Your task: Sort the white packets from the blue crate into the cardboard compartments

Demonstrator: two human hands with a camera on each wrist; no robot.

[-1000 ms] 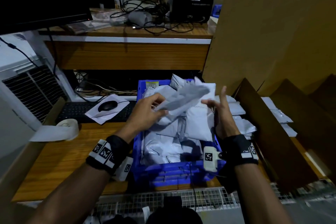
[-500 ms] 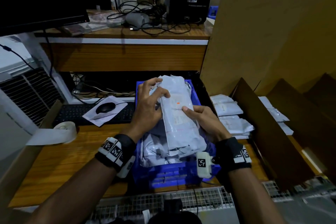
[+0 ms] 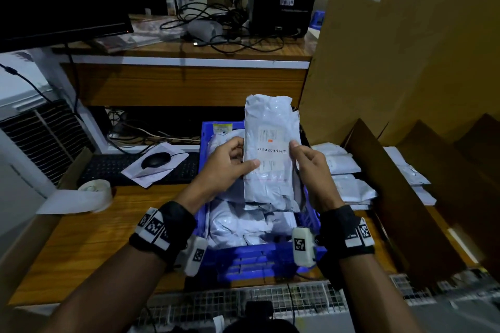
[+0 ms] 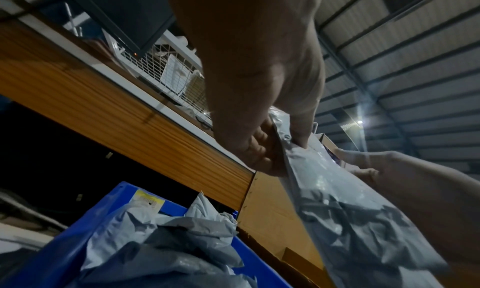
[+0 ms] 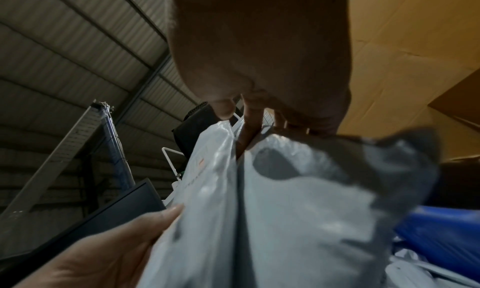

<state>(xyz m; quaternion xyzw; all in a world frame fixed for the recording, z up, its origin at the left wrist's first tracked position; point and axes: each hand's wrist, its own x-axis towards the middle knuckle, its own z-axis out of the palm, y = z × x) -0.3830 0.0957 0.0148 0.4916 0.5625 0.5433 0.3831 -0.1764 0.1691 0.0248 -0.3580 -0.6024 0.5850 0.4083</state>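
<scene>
A white packet (image 3: 270, 151) is held upright above the blue crate (image 3: 259, 259), with its label facing the head camera. The left hand (image 3: 230, 167) pinches the packet's 9 o'clock edge, thumb on the front and fingers curled behind; the left wrist view shows the same pinch on the packet (image 4: 350, 206). The right hand (image 3: 311, 167) grips the 3 o'clock edge, thumb tip on the front face and fingers wrapped behind. From the right wrist, the packet (image 5: 272, 220) hangs just below the fingers.

The crate lies at 6 o'clock of the packet and holds a heap of crumpled white packets (image 3: 251, 222); a yellow sticker (image 3: 221, 127) sits on its far wall, too small to read.

At 3 o'clock, cardboard compartments (image 3: 389, 186) stand side by side. The nearest one holds several flat white packets (image 3: 349, 178); the next one holds a few more (image 3: 414, 176).

The packet's label carries handwriting turned sideways that reads "IN PROGRESS", with a small orange mark above it and fine print that cannot be read.
</scene>
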